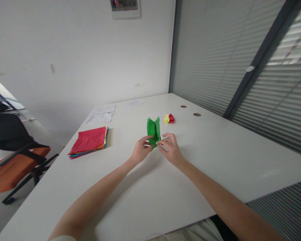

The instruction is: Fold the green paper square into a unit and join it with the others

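Green paper, folded but not finished

Both bare hands work at the folded green paper (152,129), held over the middle of the white desk (215,150). The left hand (139,150) pinches its lower edge at about seven o'clock, thumb and fingers nearly together; the right hand (172,150) has a lighter pinch at about five o'clock, with the other fingers loosely curled.

The piece looks partly done: creases are in and two pointed corners stand up at the far end, but the middle gapes, so the folding seems incomplete. At two o'clock from it, a small yellow fold (167,118) and red fold (171,118) sit together, apparently finished; whether they are joined I cannot tell. At nine o'clock, the stack of coloured paper sheets (89,140), red on top, lies flat and unfolded.

No box or tray shows; the only hollow is the green paper's opened fold, too small to see into.
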`<action>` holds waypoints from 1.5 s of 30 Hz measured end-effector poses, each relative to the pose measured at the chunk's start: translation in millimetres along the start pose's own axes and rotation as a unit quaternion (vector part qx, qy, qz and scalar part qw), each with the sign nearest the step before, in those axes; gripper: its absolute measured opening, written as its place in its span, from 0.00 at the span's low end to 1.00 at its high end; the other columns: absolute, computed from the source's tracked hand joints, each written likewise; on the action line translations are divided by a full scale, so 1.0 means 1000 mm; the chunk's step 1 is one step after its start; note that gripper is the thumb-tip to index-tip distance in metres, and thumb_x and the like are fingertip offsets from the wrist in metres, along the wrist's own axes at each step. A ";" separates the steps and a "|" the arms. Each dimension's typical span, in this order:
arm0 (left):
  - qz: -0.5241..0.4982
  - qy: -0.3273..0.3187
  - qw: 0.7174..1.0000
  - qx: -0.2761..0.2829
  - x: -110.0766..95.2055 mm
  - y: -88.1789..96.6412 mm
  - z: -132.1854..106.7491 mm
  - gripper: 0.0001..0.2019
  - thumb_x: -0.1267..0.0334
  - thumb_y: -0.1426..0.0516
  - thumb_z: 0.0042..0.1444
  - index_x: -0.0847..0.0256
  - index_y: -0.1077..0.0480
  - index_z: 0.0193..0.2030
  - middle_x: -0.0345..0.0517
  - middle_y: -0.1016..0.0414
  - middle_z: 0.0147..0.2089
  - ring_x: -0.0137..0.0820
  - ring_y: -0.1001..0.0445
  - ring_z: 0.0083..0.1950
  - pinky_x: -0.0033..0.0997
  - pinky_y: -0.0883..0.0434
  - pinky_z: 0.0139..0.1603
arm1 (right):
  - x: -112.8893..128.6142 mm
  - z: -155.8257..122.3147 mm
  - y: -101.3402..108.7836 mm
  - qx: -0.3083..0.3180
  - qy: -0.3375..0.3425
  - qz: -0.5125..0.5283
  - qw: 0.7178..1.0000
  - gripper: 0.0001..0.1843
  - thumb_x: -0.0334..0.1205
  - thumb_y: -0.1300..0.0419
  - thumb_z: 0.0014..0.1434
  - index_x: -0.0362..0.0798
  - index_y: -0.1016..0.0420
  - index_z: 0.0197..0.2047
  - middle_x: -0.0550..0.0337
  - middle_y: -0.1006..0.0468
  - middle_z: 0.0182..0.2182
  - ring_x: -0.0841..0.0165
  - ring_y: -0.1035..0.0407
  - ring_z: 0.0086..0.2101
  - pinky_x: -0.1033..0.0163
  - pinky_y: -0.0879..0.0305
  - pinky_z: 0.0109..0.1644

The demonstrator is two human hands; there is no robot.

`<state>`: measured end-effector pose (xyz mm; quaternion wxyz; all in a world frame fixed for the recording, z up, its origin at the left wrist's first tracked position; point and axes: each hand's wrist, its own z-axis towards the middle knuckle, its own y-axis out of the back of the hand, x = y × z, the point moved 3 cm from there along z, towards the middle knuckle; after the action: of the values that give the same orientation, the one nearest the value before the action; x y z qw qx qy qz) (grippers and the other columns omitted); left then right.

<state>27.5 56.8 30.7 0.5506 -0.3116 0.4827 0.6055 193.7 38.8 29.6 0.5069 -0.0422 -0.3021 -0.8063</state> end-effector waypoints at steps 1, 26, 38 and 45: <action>-0.004 0.000 1.000 0.000 0.000 -0.001 0.000 0.17 0.75 0.41 0.46 0.63 0.26 0.45 0.47 0.24 0.41 0.26 0.25 0.34 0.22 0.25 0.30 | -0.001 -0.001 -0.001 0.001 0.001 -0.002 1.000 0.06 0.34 0.44 0.62 0.50 0.27 0.41 0.50 0.40 0.48 0.69 0.30 0.34 0.52 0.26 0.44; 0.076 -0.127 0.988 0.043 -0.012 -0.004 -0.011 0.14 0.66 0.40 0.53 0.61 0.27 0.48 0.47 0.32 0.45 0.27 0.25 0.38 0.28 0.21 0.38 | -0.002 0.000 0.002 -0.032 -0.027 0.017 0.999 0.05 0.37 0.44 0.62 0.49 0.26 0.38 0.52 0.37 0.44 0.70 0.30 0.31 0.54 0.25 0.41; 0.099 -0.189 0.976 0.035 -0.009 -0.003 -0.010 0.14 0.62 0.40 0.56 0.62 0.27 0.48 0.47 0.31 0.43 0.26 0.24 0.34 0.30 0.20 0.39 | -0.001 -0.002 0.001 -0.060 0.003 -0.006 0.998 0.03 0.35 0.41 0.61 0.50 0.27 0.40 0.57 0.34 0.35 0.69 0.30 0.31 0.60 0.28 0.36; 0.115 -0.215 0.969 0.037 -0.006 -0.003 -0.011 0.14 0.62 0.43 0.58 0.59 0.28 0.51 0.47 0.32 0.47 0.28 0.23 0.39 0.32 0.19 0.41 | 0.001 0.001 0.000 -0.033 0.004 0.008 0.999 0.04 0.34 0.43 0.62 0.50 0.28 0.41 0.58 0.29 0.30 0.67 0.30 0.31 0.61 0.29 0.37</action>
<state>29.4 44.5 31.6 0.5790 -0.0964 0.4078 0.6994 193.4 38.5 30.5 0.5130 -0.0582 -0.2726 -0.8119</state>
